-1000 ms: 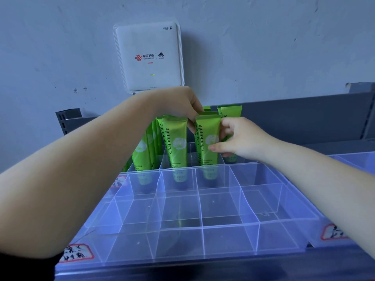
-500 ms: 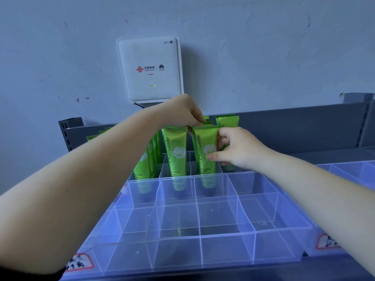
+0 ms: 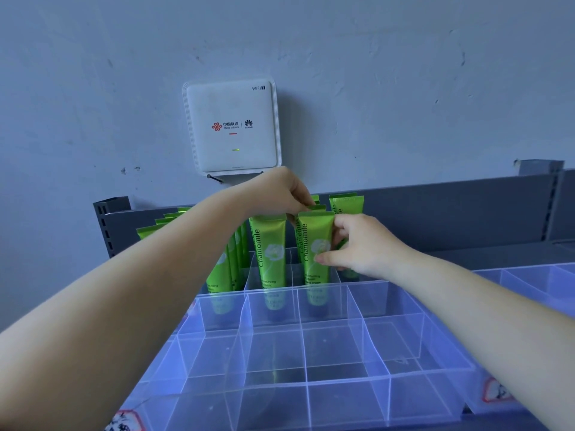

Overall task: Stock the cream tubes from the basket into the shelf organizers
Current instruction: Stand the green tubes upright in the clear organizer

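Note:
Several green Chamomile cream tubes stand upright in the back cells of a clear plastic organizer (image 3: 329, 381) on the shelf. My left hand (image 3: 280, 194) reaches over them and pinches the top edges of the tubes behind the front middle tube (image 3: 315, 244). My right hand (image 3: 357, 244) grips that front middle tube from its right side, thumb on its face. Another tube (image 3: 269, 250) stands one cell to the left, and one more tube (image 3: 347, 205) rises behind my right hand. The basket is out of view.
A grey metal shelf back panel (image 3: 451, 213) runs behind the organizer. A white WiFi box (image 3: 231, 126) hangs on the wall above. A second clear organizer (image 3: 535, 284) sits to the right. Red-bordered labels (image 3: 126, 423) mark the front edge.
The view has tilted up, so everything sits lower in the frame. Both hands stay on the same tubes in the back row with hardly any shift.

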A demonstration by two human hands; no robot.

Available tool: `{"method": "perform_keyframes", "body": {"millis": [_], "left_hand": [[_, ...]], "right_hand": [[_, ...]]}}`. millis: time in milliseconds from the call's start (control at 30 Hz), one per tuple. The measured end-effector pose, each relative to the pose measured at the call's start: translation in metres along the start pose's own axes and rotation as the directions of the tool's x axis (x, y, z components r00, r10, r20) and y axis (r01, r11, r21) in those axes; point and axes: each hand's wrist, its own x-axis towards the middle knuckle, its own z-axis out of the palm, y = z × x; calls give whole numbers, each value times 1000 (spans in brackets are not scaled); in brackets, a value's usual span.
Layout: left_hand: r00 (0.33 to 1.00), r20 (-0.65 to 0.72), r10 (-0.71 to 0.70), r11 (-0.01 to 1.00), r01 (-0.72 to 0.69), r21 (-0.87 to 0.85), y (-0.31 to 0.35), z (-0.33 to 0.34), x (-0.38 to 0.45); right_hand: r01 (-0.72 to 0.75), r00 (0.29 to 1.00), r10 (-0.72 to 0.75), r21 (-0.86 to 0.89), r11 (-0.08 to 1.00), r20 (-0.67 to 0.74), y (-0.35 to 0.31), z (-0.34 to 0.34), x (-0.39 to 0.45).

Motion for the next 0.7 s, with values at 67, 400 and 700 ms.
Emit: {"method": "perform_keyframes", "body": {"millis": [67,400,700], "left_hand": [[1000,-20,7,1000,-7,0,2,-1,-1],[974,-222,40,994,-62,-95,15,-18,-19],[877,-402,262,964,-254,75,48,-10,-64]], "right_hand": [[-10,1000,9,-30,999,-17,-3,-5,-1],[-31,988,43,78,996,-150,-31,-51,-1],[-35,891,20,-25,999,-454,-53,-87,-51]]}}
